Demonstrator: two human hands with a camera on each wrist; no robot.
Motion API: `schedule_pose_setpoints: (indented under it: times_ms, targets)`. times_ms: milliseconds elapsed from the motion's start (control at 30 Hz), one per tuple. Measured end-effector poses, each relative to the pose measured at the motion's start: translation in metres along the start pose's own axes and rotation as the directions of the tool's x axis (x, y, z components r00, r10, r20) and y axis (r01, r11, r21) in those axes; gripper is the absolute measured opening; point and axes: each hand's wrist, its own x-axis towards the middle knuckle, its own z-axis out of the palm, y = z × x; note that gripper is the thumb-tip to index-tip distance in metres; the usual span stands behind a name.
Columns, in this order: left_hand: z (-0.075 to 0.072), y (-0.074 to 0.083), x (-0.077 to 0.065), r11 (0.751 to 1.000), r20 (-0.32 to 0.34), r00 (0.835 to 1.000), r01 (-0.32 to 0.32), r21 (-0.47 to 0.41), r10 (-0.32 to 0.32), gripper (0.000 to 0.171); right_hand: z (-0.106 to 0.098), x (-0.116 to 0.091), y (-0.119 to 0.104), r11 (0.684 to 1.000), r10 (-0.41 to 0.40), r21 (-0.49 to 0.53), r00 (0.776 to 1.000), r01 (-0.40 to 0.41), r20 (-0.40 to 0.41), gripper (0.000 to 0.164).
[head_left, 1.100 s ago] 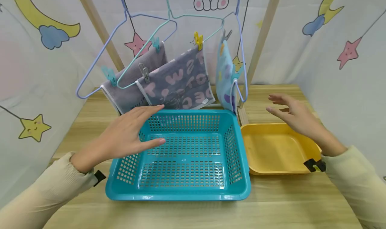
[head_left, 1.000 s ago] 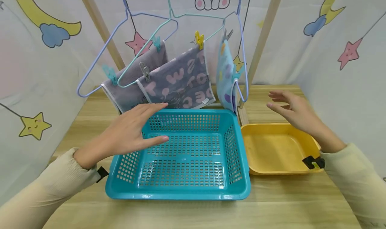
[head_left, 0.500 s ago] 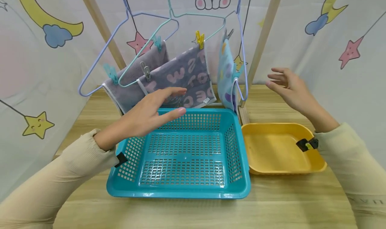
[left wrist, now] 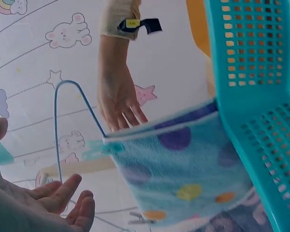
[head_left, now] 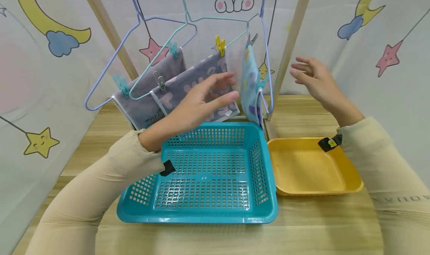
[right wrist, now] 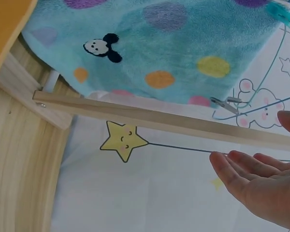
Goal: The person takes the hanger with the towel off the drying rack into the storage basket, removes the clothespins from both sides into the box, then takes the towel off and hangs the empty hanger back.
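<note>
My left hand (head_left: 198, 103) is in the air before the grey lettered towel (head_left: 178, 84), thumb and fingers spread, holding nothing. To its right a light-blue spotted towel (head_left: 250, 87) hangs from a blue hanger (head_left: 270, 57) by a grey clothespin (head_left: 251, 40) and a teal clothespin (head_left: 263, 80). On that towel's other side my right hand (head_left: 317, 81) is raised with fingers loosely bent and nothing in it. The grey towel hangs from a green hanger (head_left: 174, 33) by a yellow clothespin (head_left: 220, 46) and a grey one. The right wrist view shows the spotted towel's mouse-head patch (right wrist: 102, 47).
A teal basket (head_left: 198, 218) with nothing in it stands on the wooden table (head_left: 188, 240), under my left forearm. Right of it sits a yellow tray (head_left: 312, 191). Another grey towel (head_left: 134, 109) hangs behind at left. Wooden posts (head_left: 292, 42) rise at the back.
My left hand has moved right and up, from over the basket's left side to before the lettered towel. The right hand has risen from over the yellow tray toward the spotted towel's height.
</note>
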Motion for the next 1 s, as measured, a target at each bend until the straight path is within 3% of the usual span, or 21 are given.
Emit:
schedule_pose_setpoints:
  times_ms: [300,567,767,867,1000]
  targets:
    - [0.025,0.011,0.043,0.995,-0.046,0.994,0.094,-0.033,-0.096,0.063,0.007,0.024,-0.002,0.994,-0.004,0.113,0.999,0.008,-0.032,0.070]
    - [0.037,0.020,0.070,0.983,-0.055,0.987,0.144,-0.113,-0.151,0.066,0.012,0.040,-0.004,0.977,-0.005,0.214,0.996,0.024,-0.090,0.062]
    - [0.042,0.027,0.089,0.963,-0.071,0.973,0.203,-0.174,-0.218,0.065,0.014,0.050,-0.011,0.970,0.053,0.242,0.991,-0.023,-0.120,0.058]
    - [0.044,0.031,0.095,0.946,-0.052,0.971,0.214,-0.245,-0.233,0.063,0.015,0.054,-0.015,0.953,0.088,0.300,0.987,-0.044,-0.134,0.057]
    - [0.048,0.034,0.099,0.924,-0.034,0.975,0.195,-0.329,-0.218,0.049,0.018,0.059,-0.019,0.907,0.107,0.420,0.981,-0.029,-0.163,0.049]
